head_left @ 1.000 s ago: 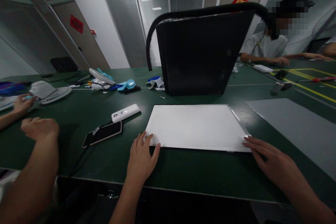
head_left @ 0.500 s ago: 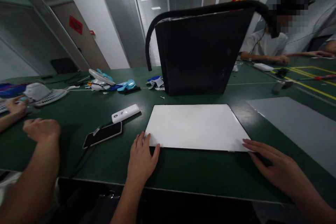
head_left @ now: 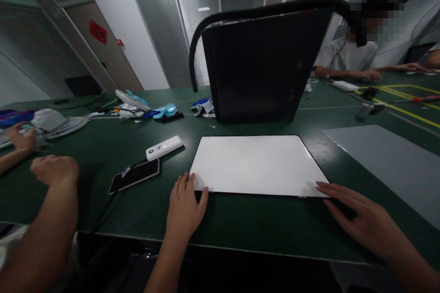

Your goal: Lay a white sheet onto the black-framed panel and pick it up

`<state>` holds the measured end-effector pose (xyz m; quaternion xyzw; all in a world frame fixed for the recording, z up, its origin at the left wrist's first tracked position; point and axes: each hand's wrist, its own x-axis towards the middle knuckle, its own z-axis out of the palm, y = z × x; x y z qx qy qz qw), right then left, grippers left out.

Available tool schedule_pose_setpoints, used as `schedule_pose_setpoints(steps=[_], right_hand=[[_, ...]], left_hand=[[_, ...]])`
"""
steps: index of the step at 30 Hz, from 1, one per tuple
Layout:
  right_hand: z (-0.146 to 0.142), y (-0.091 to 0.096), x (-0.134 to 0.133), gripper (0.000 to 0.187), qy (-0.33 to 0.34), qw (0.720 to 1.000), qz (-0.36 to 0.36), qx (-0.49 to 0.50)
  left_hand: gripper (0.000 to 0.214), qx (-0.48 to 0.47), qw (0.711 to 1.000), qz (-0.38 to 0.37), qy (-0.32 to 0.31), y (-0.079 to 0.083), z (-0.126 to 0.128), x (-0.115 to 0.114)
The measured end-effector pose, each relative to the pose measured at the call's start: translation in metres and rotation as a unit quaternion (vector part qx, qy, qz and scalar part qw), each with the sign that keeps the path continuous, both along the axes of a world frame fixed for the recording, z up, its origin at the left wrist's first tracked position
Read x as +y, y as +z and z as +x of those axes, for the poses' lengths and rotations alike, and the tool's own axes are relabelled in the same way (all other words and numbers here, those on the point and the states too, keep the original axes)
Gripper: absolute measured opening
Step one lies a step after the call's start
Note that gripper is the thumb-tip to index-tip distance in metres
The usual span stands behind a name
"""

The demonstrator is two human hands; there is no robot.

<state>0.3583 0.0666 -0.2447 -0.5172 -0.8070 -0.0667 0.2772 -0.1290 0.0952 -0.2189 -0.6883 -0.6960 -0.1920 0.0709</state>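
A flat white rectangular panel (head_left: pixel 257 165) with a thin black border lies on the green tabletop in front of me. At its near left corner rests my left hand (head_left: pixel 187 203), fingers stretched along the edge and thumb apart. My right hand (head_left: pixel 359 213) lies at the near right corner, its extended fingertips touching the panel's surface and edge. Neither hand is wrapped around anything. Beyond the panel stands a large black board-like object (head_left: pixel 264 68), with a black strip (head_left: pixel 275 9) curving loosely over its top.
A grey translucent sheet (head_left: pixel 388 160) lies to the right. On the left are a phone (head_left: pixel 135 176) with a cable, a white device (head_left: pixel 165 148) and another person's forearm (head_left: pixel 57 210). Light-blue fans (head_left: pixel 167 111) lie farther back. Another person (head_left: pixel 357 57) sits at the far right.
The view has shifted very slightly. Both hands stay at the panel's near corners, and nothing has been taken hold of or let go.
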Motion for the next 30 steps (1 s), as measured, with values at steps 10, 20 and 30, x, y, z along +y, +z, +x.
schedule_pose_setpoints(steps=[10, 20, 30], right_hand=[[0.0025, -0.005, -0.0003, 0.04, -0.037, 0.999, -0.016, 0.012], [0.0025, -0.0071, 0.0043, 0.042, -0.085, 0.996, -0.031, 0.029], [0.005, -0.0096, 0.0045, 0.044, -0.093, 0.995, -0.04, 0.026]], left_hand=[[0.06, -0.025, 0.999, 0.014, -0.013, 0.0017, -0.0028, 0.0002], [0.055, -0.036, 0.999, 0.025, -0.015, 0.003, -0.004, 0.0014], [0.052, -0.039, 0.999, 0.018, -0.025, 0.0077, -0.0041, -0.0013]])
